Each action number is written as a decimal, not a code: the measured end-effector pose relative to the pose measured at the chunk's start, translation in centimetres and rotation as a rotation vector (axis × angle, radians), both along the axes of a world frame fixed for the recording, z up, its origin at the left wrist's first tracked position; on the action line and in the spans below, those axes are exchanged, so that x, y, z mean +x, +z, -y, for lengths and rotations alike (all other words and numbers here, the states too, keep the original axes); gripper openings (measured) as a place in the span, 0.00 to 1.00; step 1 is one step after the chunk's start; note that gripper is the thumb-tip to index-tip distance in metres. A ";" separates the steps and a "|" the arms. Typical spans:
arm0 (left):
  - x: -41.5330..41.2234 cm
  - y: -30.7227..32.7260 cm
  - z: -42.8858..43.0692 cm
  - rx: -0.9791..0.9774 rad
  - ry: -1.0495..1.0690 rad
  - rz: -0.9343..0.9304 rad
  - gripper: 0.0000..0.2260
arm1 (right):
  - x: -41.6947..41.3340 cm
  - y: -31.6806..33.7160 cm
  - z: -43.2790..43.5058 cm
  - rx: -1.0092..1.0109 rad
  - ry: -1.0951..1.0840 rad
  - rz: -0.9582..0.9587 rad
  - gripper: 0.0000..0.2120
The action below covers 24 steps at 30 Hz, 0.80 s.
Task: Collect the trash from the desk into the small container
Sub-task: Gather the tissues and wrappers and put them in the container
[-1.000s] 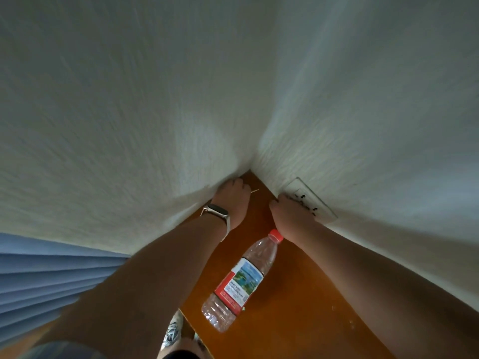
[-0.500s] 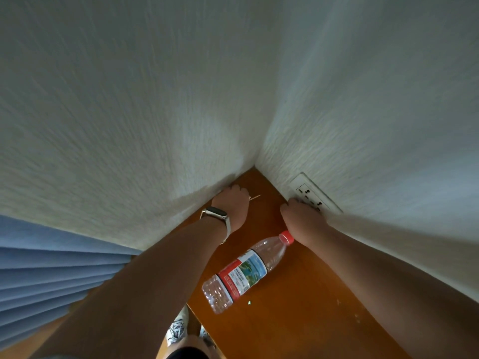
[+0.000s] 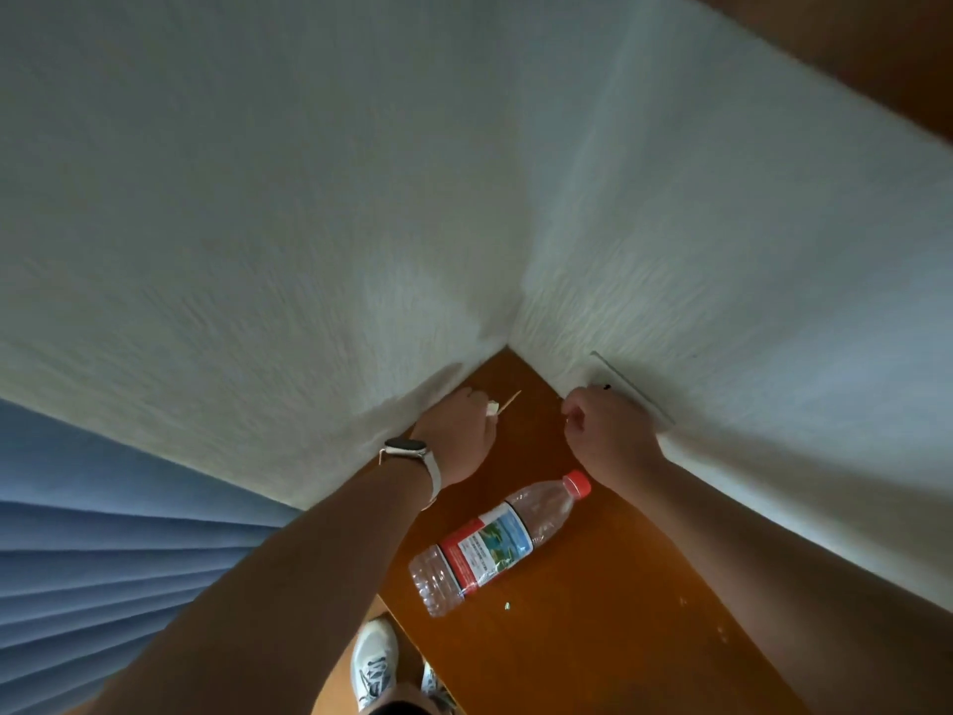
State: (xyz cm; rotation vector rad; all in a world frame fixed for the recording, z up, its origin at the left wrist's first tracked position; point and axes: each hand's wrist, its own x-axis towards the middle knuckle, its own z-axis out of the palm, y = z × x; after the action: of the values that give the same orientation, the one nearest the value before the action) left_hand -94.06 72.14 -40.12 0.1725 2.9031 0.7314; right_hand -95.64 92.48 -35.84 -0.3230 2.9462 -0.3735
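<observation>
My left hand [image 3: 459, 430], with a watch on its wrist, rests near the far corner of the orange wooden desk [image 3: 593, 611]. Its fingers are closed on a thin wooden stick [image 3: 508, 401] and a small pale scrap. My right hand [image 3: 603, 430] is curled into a loose fist beside the right wall, just under a wall socket [image 3: 631, 387]; what it holds, if anything, is hidden. A clear plastic bottle [image 3: 495, 544] with a red cap and a red and blue label lies on its side between my forearms. No small container is in view.
White textured walls [image 3: 361, 224] meet at the desk's far corner. Blue pleated curtain [image 3: 77, 559] hangs at the left. My white shoes [image 3: 374, 663] show below the desk's near edge. Tiny specks [image 3: 722, 632] dot the desk at the right.
The view has shifted. The bottle has rolled to lie more sideways. The stick and pale scrap now show past my left hand's fingers. My right hand stays curled by the socket.
</observation>
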 end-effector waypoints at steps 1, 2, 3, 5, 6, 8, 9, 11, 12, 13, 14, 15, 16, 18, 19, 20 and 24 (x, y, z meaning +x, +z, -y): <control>0.3 0.5 -0.1 0.028 0.017 0.016 0.08 | 0.4 0.4 0.0 -0.113 -0.073 0.021 0.07; 0.6 1.1 -0.3 0.071 0.040 0.040 0.08 | 0.9 0.8 0.0 -0.217 -0.142 0.044 0.06; 1.1 1.7 -0.4 0.119 0.066 0.071 0.09 | 1.4 1.2 -0.1 -0.298 -0.197 0.061 0.06; 1.9 3.1 -0.8 0.199 0.090 0.115 0.10 | 2.7 2.1 -0.4 -0.389 -0.263 0.079 0.06; 2.5 3.9 -1.0 0.218 0.075 0.120 0.10 | 3.3 2.6 -0.6 -0.417 -0.286 0.088 0.07; 3.5 5.5 -1.6 0.243 0.027 0.130 0.11 | 4.6 3.5 -1.1 -0.468 -0.331 0.098 0.07; 4.0 6.2 -1.9 0.258 0.012 0.133 0.11 | 5.3 3.9 -1.3 -0.495 -0.352 0.098 0.07; 4.6 7.3 -2.4 0.290 0.005 0.134 0.12 | 6.6 5.0 -1.6 -0.533 -0.386 0.098 0.08; 4.9 7.7 -2.5 0.309 0.009 0.138 0.12 | 7.4 5.5 -1.7 -0.534 -0.399 0.092 0.08; 5.0 8.2 -2.6 0.331 0.009 0.138 0.12 | 8.1 6.0 -1.8 -0.528 -0.410 0.083 0.08; 5.2 8.6 -2.6 0.354 0.006 0.135 0.13 | 8.8 6.4 -1.8 -0.520 -0.420 0.077 0.08; 5.3 9.1 -2.6 0.369 -0.002 0.131 0.14 | 9.5 6.7 -1.9 -0.512 -0.430 0.073 0.07; 5.4 9.6 -2.6 0.373 -0.017 0.123 0.14 | 10.1 7.1 -2.0 -0.505 -0.440 0.074 0.07; 5.6 10.4 -2.4 0.365 -0.049 0.113 0.12 | 11.2 7.7 -2.1 -0.487 -0.451 0.071 0.08; 5.7 10.6 -2.4 0.363 -0.065 0.110 0.11 | 11.6 8.0 -2.2 -0.473 -0.456 0.060 0.08; 5.7 10.9 -2.3 0.364 -0.083 0.107 0.10 | 12.1 8.4 -2.3 -0.463 -0.463 0.049 0.09; 6.0 12.0 -2.1 0.373 -0.150 0.084 0.10 | 14.2 9.8 -2.1 -0.474 -0.499 0.017 0.07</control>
State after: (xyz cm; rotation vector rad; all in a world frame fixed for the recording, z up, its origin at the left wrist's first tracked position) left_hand -88.03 74.23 -28.12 0.3836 2.6128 1.2119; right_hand -81.44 94.55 -26.07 0.3773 2.8522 -1.1305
